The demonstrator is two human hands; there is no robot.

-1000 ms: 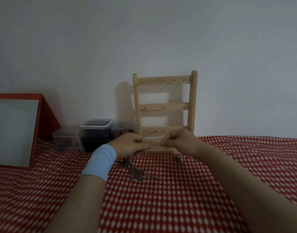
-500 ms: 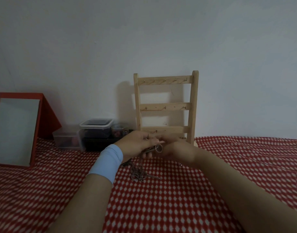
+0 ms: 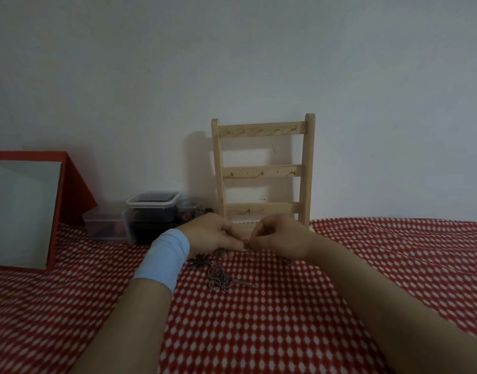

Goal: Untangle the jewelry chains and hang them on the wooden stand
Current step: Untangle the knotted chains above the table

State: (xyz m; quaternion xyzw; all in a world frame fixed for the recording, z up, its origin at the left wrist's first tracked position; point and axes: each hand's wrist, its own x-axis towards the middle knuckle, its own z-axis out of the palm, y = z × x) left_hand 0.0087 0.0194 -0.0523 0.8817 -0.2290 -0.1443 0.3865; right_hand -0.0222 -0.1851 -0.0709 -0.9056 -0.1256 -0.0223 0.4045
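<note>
A wooden stand (image 3: pixel 262 172) with three hooked rails stands upright against the wall, its hooks bare. Just in front of its base my left hand (image 3: pixel 213 234), with a light blue wristband, and my right hand (image 3: pixel 279 237) meet fingertip to fingertip and pinch a thin metal chain (image 3: pixel 245 245) between them. From the pinch the chain hangs down into a tangled heap of chains (image 3: pixel 221 280) on the red checked cloth. A dark flower-shaped pendant (image 3: pixel 201 260) lies beside my left wrist.
A red-framed mirror (image 3: pixel 24 211) leans at the far left. Clear plastic boxes (image 3: pixel 151 211) and a small jar (image 3: pixel 190 210) stand left of the stand near the wall. The red and white cloth (image 3: pixel 259 333) covers the whole surface.
My hands were apart with a chain stretched between them, then came together. Now both sit lower and closer, pinching the chain at one spot above the heap.
</note>
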